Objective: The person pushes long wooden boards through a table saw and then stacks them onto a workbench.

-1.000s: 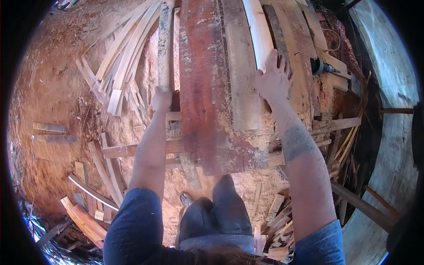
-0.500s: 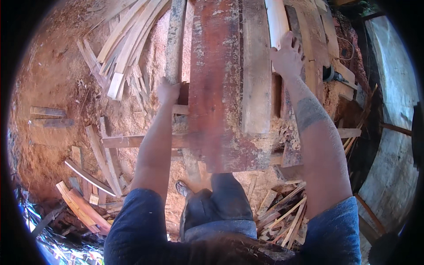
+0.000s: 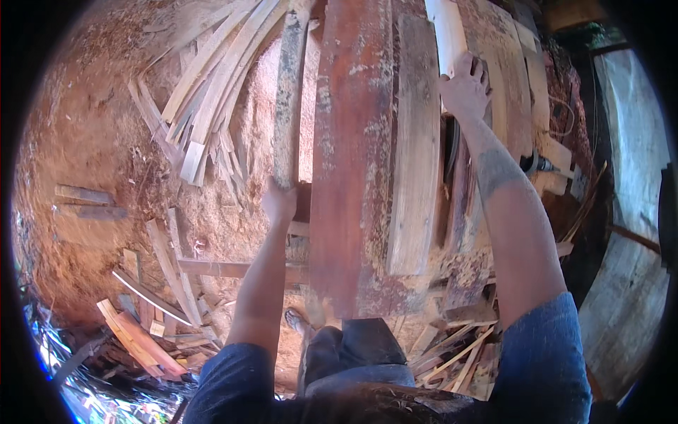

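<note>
My left hand [image 3: 280, 203] is closed around the near end of a long, narrow, stained grey plank [image 3: 288, 99]. To its right lies a wide reddish board [image 3: 346, 162], rough and flaking along its right side. A shorter greyish-brown board [image 3: 415, 148] rests on it lengthwise. My right hand [image 3: 466, 88] lies with its fingers apart over the near part of a pale, freshly cut board [image 3: 448, 32]; its palm covers some of that board.
Bundled pale wood strips [image 3: 219, 85] lie at the far left. Offcuts [image 3: 145, 339] and sawdust cover the ground. A crossbar [image 3: 219, 268] runs under the boards. A dark tool [image 3: 537, 164] sits right of my right forearm. A pale sheet [image 3: 625, 198] lies at the far right.
The view has shifted, so the boards sit lower in the picture. My left hand has come nearer with the grey plank's end. My right hand has moved farther along the pale board.
</note>
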Tool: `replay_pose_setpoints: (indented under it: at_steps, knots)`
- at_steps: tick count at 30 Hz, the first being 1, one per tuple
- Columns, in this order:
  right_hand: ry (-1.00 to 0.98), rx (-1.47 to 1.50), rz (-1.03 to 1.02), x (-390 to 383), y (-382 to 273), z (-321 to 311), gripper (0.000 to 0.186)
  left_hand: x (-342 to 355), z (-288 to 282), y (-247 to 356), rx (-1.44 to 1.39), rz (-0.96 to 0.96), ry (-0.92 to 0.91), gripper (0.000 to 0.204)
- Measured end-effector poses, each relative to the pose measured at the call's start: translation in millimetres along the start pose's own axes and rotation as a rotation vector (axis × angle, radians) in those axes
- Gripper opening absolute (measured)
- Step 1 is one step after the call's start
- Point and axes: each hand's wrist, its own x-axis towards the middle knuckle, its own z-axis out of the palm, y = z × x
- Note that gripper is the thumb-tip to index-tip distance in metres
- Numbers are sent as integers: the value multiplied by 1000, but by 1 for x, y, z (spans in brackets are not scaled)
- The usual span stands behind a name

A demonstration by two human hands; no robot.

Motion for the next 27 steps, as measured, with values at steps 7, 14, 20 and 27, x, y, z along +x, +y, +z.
replay_pose_setpoints:
  at_steps: [7, 14, 20, 27]
  knots:
    - [-157, -74, -10, 121, -22, -13, 76, 2, -5, 9, -14, 2, 47, 57]
    - [-144, -10, -220, 214, 7, -6, 73, 6, -6, 16, 88, -60, 6, 66]
    - [-322, -93, -332, 220, -13, -32, 74, -4, -8, 15, 40, 52, 99, 56]
    - [-298, -6, -280, 28, -172, -120, 51, -12, -16, -13, -35, 99, 144, 55]
